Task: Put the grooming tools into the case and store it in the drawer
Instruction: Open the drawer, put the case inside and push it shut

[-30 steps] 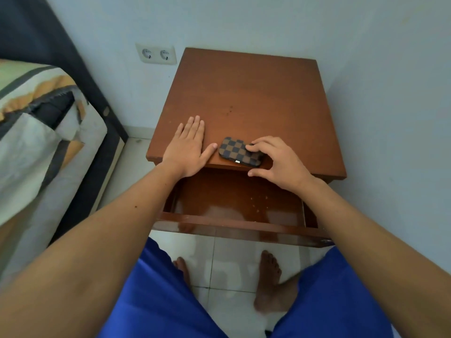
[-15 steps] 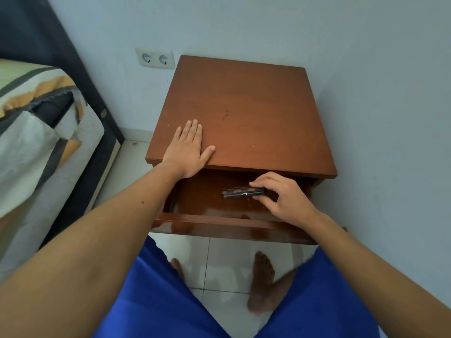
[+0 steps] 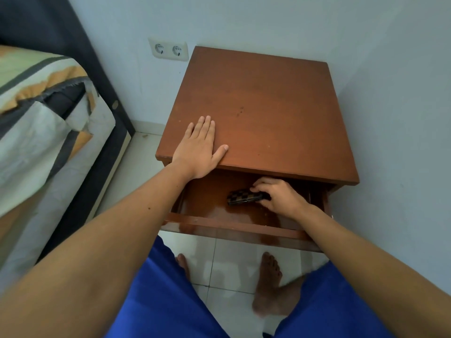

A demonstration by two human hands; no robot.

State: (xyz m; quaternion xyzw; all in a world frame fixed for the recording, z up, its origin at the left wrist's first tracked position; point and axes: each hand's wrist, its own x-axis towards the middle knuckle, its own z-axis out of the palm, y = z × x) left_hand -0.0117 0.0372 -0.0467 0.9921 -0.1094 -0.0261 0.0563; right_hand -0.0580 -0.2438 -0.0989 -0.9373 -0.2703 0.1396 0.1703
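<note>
Checkered case [image 3: 244,195] — inside wooden drawer [image 3: 234,225]

Both arms are bare all the way up, no sleeves, no watch, no rings or bands that I can spot on the left hand [image 3: 199,152] or the right hand [image 3: 280,196], and nails look short and plain on the fingers you can actually see. Lower down from the hands there's a pair of bright blue shorts [image 3: 170,301], smooth plain fabric with no logo or pattern, one leg on each side of the view. Feet [image 3: 268,289] are bare too, no socks or sandals.
</note>
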